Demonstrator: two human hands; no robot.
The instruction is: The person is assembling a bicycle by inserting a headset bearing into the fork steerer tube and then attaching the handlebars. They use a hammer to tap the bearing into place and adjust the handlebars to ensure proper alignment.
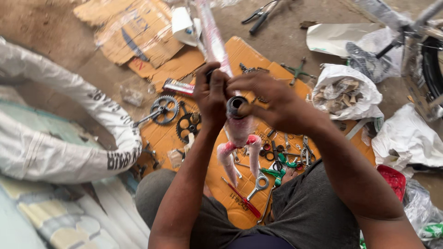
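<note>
I hold a plastic-wrapped pink bicycle frame (213, 37) upright in front of me, its open tube end (236, 106) facing up at me. My left hand (210, 94) grips the tube from the left side. My right hand (270, 99) closes around the tube end from the right, fingers at the rim. Two wrapped pink stays (227, 159) branch down below the tube over an orange cardboard sheet (161, 136).
On the cardboard lie a chainring with crank (164, 109), a second sprocket (188, 125), a spanner (258, 184), a red-handled tool (244, 199) and several small parts. A wrapped tyre (83, 99) curves at left. White bags (344, 90) and a bicycle wheel (431, 64) sit right. Pliers (258, 16) lie beyond.
</note>
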